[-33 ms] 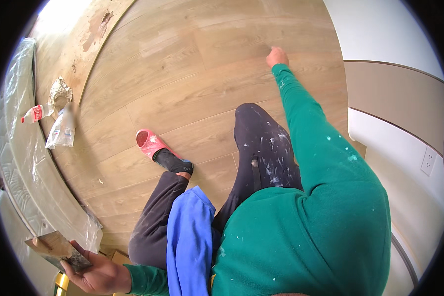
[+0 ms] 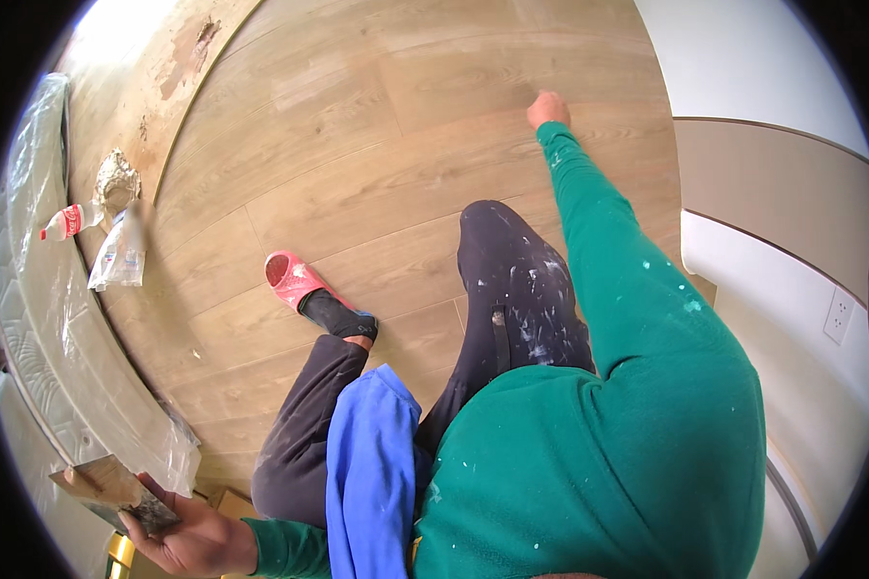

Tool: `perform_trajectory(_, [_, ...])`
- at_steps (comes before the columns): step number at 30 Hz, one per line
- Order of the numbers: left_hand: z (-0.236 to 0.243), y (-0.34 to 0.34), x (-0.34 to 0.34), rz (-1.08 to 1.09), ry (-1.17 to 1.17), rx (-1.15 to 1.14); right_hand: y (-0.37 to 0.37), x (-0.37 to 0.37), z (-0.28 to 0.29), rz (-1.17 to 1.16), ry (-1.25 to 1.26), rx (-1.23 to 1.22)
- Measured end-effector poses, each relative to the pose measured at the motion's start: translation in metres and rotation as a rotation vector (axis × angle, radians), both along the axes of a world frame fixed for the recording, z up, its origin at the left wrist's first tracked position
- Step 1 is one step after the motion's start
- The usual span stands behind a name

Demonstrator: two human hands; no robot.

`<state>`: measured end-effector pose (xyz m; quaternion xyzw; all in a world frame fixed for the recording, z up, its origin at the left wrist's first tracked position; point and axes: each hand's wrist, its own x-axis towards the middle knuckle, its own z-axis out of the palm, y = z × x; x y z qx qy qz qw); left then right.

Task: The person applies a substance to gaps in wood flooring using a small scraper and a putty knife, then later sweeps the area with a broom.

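At the lower left, my left hand (image 2: 195, 538) grips a flat rectangular metal plate (image 2: 116, 490), brownish and smeared along its near edge. The thumb and fingers hold its near side, and the plate is tilted. Far out at the upper right, my right hand (image 2: 548, 111) is closed and low over the wood-plank floor (image 2: 357, 193). Its fingertips point away from me, so whatever they may hold is hidden. Pale smears mark the planks around it. A blue cloth (image 2: 369, 463) hangs over my lap.
A plastic-wrapped mattress (image 2: 77, 318) lines the left side. Beside it lie a red-labelled bottle (image 2: 65, 223), a clear plastic bag (image 2: 122, 256) and a crumpled pale lump (image 2: 118, 183). A white wall with an outlet (image 2: 838, 315) stands right. My left foot wears a red slipper (image 2: 294, 280).
My right hand has shifted slightly to the right over the floor. My left hand and the plate have hardly moved.
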<state>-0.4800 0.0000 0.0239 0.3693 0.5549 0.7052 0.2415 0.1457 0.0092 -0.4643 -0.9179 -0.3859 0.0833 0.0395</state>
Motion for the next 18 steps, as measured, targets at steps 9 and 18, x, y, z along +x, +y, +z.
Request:
perform_trajectory(9, [-0.001,0.008,0.032,0.034,0.103,-0.016,0.057,-0.235,-0.032,0.122,0.084,0.149])
perform_trajectory(18, [-0.002,0.021,0.018,-0.31,-0.072,0.017,0.027,-0.247,0.076,0.034,0.947,0.161])
